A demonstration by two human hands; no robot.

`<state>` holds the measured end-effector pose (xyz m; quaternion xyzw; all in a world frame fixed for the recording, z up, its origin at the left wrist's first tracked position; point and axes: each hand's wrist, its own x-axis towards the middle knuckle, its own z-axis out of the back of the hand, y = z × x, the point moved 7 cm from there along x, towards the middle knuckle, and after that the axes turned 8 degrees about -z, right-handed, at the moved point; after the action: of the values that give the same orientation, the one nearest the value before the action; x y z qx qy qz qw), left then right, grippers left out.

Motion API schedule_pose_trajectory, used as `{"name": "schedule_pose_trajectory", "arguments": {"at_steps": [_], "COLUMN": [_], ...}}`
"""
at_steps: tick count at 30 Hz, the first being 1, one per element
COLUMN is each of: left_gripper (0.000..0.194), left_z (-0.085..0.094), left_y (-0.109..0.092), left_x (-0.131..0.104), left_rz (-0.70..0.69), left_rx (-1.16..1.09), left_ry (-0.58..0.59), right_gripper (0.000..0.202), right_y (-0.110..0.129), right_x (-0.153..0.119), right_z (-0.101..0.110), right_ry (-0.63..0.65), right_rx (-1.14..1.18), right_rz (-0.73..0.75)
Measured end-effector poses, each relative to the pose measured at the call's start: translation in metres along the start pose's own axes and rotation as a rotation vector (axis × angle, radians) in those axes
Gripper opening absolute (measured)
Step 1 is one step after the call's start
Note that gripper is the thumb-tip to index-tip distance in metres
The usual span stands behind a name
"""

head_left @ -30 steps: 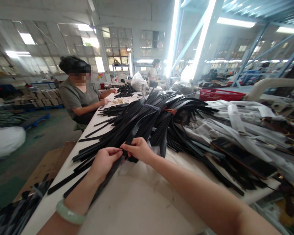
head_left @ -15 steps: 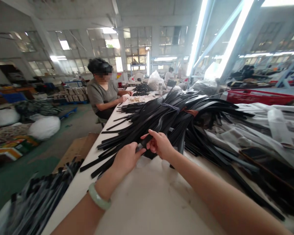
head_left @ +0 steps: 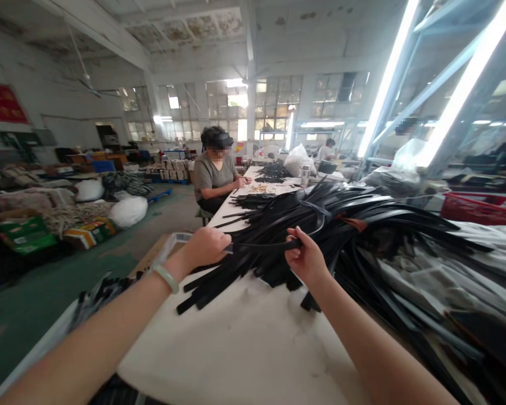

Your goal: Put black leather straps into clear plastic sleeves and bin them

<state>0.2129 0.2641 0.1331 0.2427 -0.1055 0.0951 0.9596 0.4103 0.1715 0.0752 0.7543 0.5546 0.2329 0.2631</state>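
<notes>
A thin black strap [head_left: 261, 244] stretches nearly level between my two hands. My right hand [head_left: 306, 256] pinches its right end between thumb and fingers. My left hand [head_left: 206, 247] is closed around a clear plastic sleeve [head_left: 179, 239], which sticks out beyond both sides of the fist. The strap runs to the sleeve's right end; how far it goes inside is hidden by the fist. Behind and under the hands lies a large pile of black straps [head_left: 274, 219], tied with a greyish band [head_left: 316, 208].
The pile covers much of a white table [head_left: 236, 337]. At its far left side a co-worker [head_left: 217, 174] sits with hands over small parts. Sleeved straps [head_left: 96, 298] lie low at the left. White wrapping [head_left: 421, 270] and a red crate [head_left: 480, 209] are at right.
My hands have moved apart, the left one going left with the plastic sleeve. The strap now shows stretched between them. The view has turned left and upward.
</notes>
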Motion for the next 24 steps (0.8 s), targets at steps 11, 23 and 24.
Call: {"name": "schedule_pose_trajectory", "arguments": {"at_steps": [11, 23, 24], "left_gripper": [0.032, 0.026, 0.031], "left_z": [-0.027, -0.04, -0.041], "left_y": [0.027, -0.041, -0.036], "left_x": [-0.011, 0.008, 0.005], "left_rz": [0.615, 0.273, 0.278], "left_rx": [-0.023, -0.254, -0.255], "left_ry": [-0.141, -0.155, -0.153], "right_gripper": [0.036, 0.031, 0.031], "right_y": [-0.009, -0.055, -0.055], "right_x": [-0.023, -0.031, -0.031], "right_z": [-0.011, -0.045, -0.045], "right_ry": [-0.236, -0.009, -0.015], "right_rx": [-0.751, -0.795, -0.797], "right_rz": [0.543, 0.193, 0.173]}}
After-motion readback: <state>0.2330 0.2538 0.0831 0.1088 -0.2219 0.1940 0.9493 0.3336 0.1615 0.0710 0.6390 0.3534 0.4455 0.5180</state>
